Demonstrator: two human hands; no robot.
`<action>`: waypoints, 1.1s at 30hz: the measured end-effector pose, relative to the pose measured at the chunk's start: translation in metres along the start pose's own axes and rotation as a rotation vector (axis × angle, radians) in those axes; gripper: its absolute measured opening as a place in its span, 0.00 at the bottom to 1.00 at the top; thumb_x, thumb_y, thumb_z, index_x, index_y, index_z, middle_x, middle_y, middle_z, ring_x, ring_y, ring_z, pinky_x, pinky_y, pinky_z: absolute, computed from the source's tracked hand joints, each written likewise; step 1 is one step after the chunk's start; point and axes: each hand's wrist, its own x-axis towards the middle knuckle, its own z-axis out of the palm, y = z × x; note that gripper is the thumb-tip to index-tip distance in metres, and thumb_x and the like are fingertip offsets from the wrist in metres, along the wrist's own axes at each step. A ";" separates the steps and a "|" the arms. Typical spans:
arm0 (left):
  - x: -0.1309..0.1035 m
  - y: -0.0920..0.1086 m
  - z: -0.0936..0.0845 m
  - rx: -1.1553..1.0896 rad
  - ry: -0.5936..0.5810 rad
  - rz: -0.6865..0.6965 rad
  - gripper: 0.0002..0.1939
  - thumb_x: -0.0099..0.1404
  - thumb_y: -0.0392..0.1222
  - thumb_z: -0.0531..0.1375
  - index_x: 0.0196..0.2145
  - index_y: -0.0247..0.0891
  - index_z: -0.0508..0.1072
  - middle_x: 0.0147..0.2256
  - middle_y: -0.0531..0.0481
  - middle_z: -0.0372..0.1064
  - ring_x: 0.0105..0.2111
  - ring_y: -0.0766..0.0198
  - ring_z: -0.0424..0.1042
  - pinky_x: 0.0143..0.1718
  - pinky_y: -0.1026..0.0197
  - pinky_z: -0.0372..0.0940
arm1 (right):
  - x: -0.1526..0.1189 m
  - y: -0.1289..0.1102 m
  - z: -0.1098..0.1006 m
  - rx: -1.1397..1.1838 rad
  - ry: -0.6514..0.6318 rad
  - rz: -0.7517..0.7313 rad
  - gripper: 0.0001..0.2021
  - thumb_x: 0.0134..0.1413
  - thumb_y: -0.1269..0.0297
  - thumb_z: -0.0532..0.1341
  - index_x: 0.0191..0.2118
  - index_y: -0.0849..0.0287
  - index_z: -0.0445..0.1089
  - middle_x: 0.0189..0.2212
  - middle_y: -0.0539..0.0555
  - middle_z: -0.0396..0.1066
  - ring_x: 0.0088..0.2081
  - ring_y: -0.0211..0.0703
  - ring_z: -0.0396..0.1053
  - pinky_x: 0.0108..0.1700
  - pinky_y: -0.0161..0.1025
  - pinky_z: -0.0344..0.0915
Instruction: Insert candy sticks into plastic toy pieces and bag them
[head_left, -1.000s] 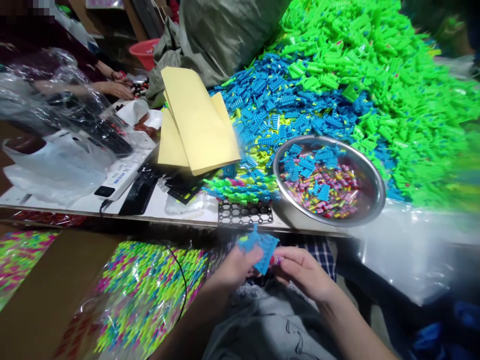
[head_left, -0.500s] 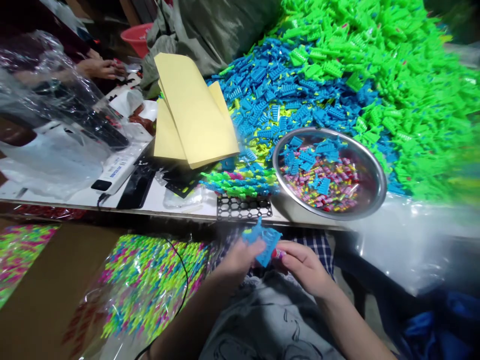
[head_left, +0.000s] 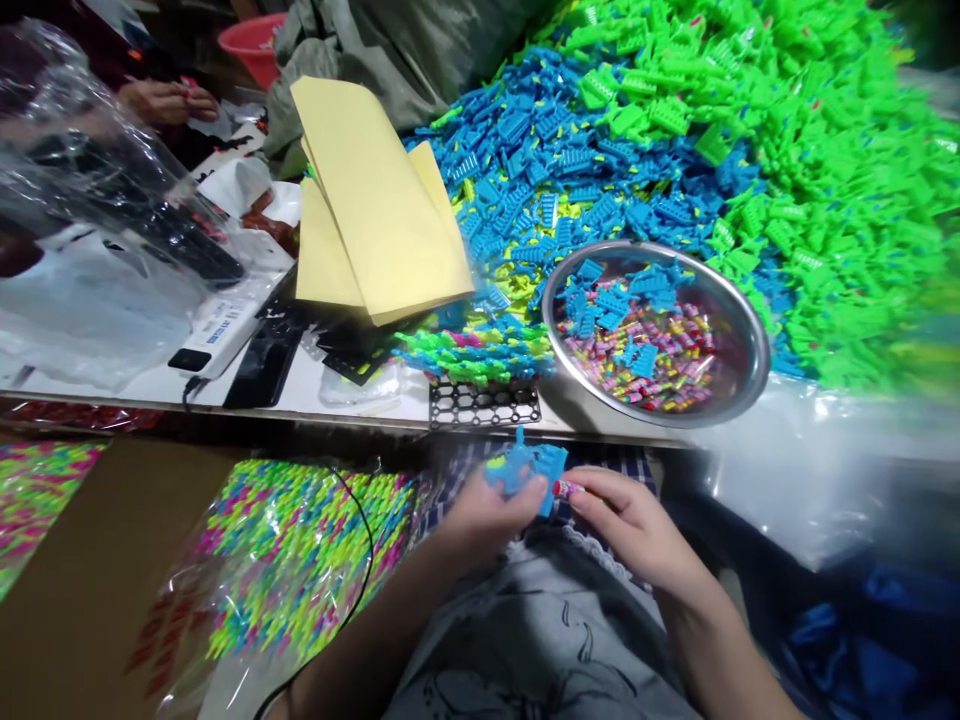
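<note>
Just on your side of the bench's (head_left: pixel 409 410) near edge, your left hand (head_left: pixel 487 512) is gripping the blue plastic piece (head_left: pixel 553 464), and your right hand (head_left: pixel 628 522) pinches the small pink piece (head_left: pixel 571 489) lengthwise sideways, its red end at the blue one's right side.

White worktop (head_left: pixel 360 408): metal bowl (head_left: pixel 739 385) and black grid (head_left: pixel 484 403) by front edge; yellow card (head_left: pixel 390 200) left of blue pieces (head_left: pixel 517 160), green pieces (head_left: pixel 817 170).
</note>
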 end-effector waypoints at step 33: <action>0.020 -0.067 -0.028 -0.094 0.483 0.126 0.14 0.52 0.47 0.61 0.34 0.35 0.73 0.35 0.47 0.71 0.36 0.61 0.69 0.41 0.59 0.63 | 0.043 0.035 0.084 1.099 -0.019 0.441 0.12 0.48 0.57 0.61 0.35 0.59 0.70 0.32 0.53 0.70 0.30 0.36 0.66 0.27 0.31 0.61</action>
